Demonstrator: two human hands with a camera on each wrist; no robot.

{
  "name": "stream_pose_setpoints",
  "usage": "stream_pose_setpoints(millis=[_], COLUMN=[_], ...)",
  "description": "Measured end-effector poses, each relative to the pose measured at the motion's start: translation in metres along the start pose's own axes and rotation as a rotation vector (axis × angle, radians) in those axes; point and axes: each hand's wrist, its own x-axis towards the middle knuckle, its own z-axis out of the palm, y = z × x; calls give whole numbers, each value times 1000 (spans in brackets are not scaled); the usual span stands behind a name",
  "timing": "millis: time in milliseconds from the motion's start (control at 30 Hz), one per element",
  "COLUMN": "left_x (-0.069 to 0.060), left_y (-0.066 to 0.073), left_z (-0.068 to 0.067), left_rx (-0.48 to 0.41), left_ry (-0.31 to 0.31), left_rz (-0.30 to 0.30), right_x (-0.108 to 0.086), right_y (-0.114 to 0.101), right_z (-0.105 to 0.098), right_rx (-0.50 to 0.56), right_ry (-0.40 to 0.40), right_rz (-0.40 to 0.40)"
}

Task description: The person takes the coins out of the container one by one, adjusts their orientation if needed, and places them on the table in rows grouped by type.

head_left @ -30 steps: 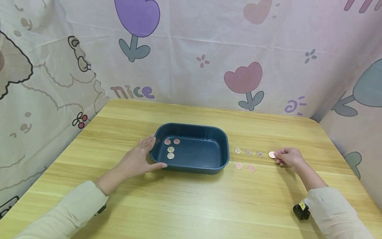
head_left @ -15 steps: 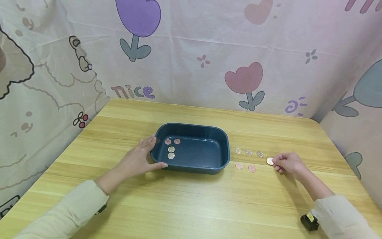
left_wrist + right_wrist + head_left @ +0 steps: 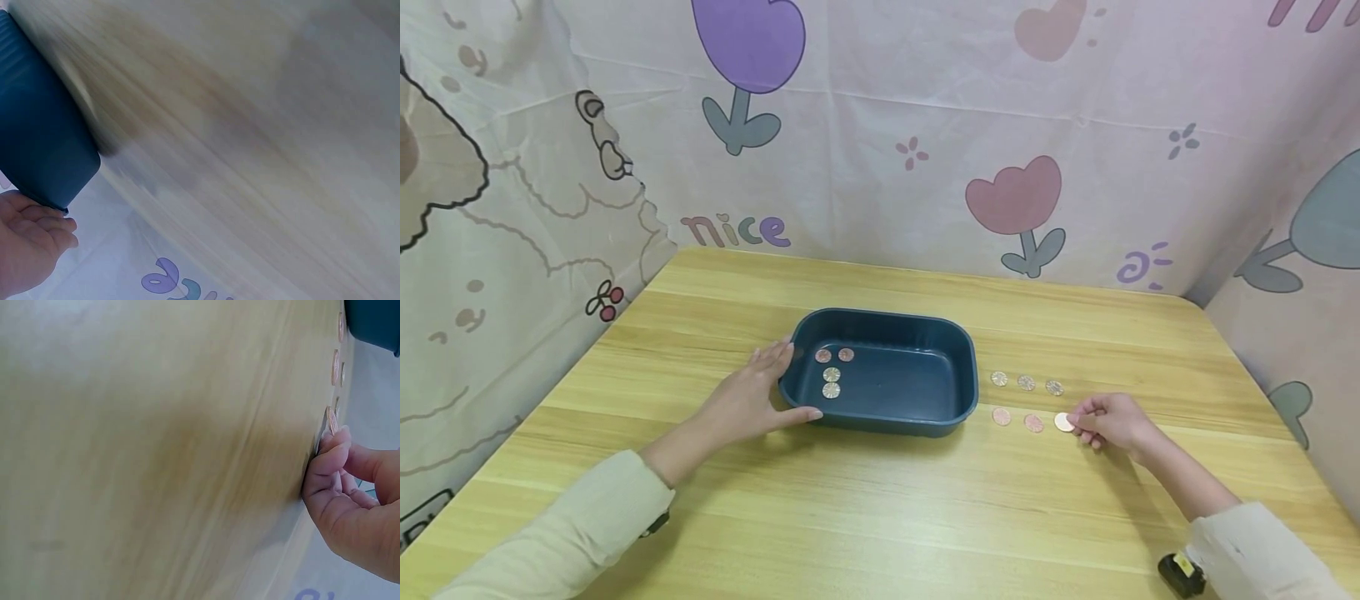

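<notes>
A dark blue rectangular tray (image 3: 895, 425) stands mid-table, with several coins lying in its left part, copper ones (image 3: 823, 356) behind and gold-toned ones (image 3: 831, 390) in front. My left hand (image 3: 745, 392) holds the tray's left end, thumb at the near rim and fingers at the left side; the left wrist view shows its fingers (image 3: 47, 225) bent at the rim. My right hand (image 3: 1112, 423) pinches a shiny coin (image 3: 1063, 422) between thumb and forefinger, just right of a pair of reddish coins (image 3: 1033, 423). In the right wrist view the pinched coin (image 3: 332, 420) is tilted on edge.
Behind the reddish pair lies a row of paler coins (image 3: 1026, 382), right of the tray. The wooden table (image 3: 880, 517) meets a patterned cloth (image 3: 880, 192) at its back edge. A small black device (image 3: 1182, 575) is at the right cuff.
My right hand has brought the pinched coin toward me and left, from the end of the back row to the end of the front row. The left hand and tray stay put.
</notes>
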Motion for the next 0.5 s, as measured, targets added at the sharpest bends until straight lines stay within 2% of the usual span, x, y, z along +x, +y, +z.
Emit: stream_pose_setpoints(millis=[300,500], left_x=[0,0], left_y=[0,1], left_z=[0,0], left_rx=[1,-7], left_ry=[2,7], left_rz=[1,4], right_x=[0,-1], right_y=[-2,-6], right_z=[1,2], right_rx=[-45,-67], right_ry=[-32,-29], right_rz=[-22,-6])
